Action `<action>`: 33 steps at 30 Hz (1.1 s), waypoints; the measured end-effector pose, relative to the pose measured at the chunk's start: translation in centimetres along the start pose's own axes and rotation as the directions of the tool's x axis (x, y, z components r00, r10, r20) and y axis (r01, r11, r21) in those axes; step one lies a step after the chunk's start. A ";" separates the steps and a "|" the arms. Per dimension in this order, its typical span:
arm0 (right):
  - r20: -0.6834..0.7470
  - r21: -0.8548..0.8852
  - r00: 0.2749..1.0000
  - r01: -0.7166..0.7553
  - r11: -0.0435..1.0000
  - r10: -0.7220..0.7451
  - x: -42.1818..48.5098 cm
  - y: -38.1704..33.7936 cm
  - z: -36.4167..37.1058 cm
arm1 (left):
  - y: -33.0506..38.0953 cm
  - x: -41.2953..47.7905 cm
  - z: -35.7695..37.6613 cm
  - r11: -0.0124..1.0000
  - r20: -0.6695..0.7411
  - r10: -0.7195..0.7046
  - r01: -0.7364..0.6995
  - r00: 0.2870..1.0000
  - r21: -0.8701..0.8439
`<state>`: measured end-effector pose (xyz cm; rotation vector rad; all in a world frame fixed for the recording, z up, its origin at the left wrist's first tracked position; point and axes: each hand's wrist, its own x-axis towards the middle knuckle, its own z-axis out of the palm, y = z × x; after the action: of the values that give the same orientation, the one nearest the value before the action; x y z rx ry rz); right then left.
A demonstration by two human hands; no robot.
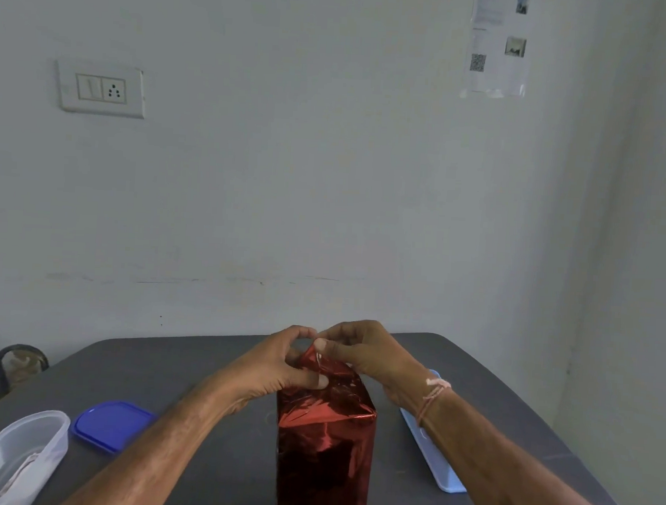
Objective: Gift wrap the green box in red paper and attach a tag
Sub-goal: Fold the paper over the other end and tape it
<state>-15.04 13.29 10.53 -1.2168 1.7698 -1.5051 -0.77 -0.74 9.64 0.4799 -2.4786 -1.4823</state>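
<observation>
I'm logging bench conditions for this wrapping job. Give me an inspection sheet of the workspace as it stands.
Surface: dark grey table, bare where visible.
Job's things: box upright, fully covered in red paper, top flap unfinished; no tag seen.
Clutter: clear container and blue lid at left, light blue lid at right.
Grippers: left hand and right hand pinch the top fold.
Cables: nothing seen.
Surroundings: wall socket, taped paper sheet.

Head-worn camera faces forward, slightly down, close over the table toward the wall.
</observation>
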 end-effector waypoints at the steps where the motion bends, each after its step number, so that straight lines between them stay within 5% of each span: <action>1: 0.005 -0.015 1.000 -0.001 1.000 0.001 0.1 -0.2 0.0 | -0.1 0.0 0.1 1.000 -0.001 0.001 -0.001 1.000 -0.009; 17: -0.006 -0.022 1.000 0.001 1.000 -0.001 0.9 -1.0 0.7 | -0.6 -2.3 1.0 0.979 -0.041 0.027 -0.035 0.999 -0.200; 23: -0.023 -0.040 0.999 0.032 0.999 -0.033 0.3 -1.0 0.7 | -1.0 -4.8 1.0 0.988 0.109 0.050 -0.033 0.993 -0.151; 33: -0.050 -0.164 0.983 0.164 0.973 -0.175 -3.4 0.0 1.1 | -2.7 -5.3 2.0 0.987 -0.085 0.079 -0.090 0.993 -0.130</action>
<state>-12.56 15.74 9.70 -1.4459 1.9006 -1.5361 3.93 1.75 6.29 0.3964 -2.2909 -1.5519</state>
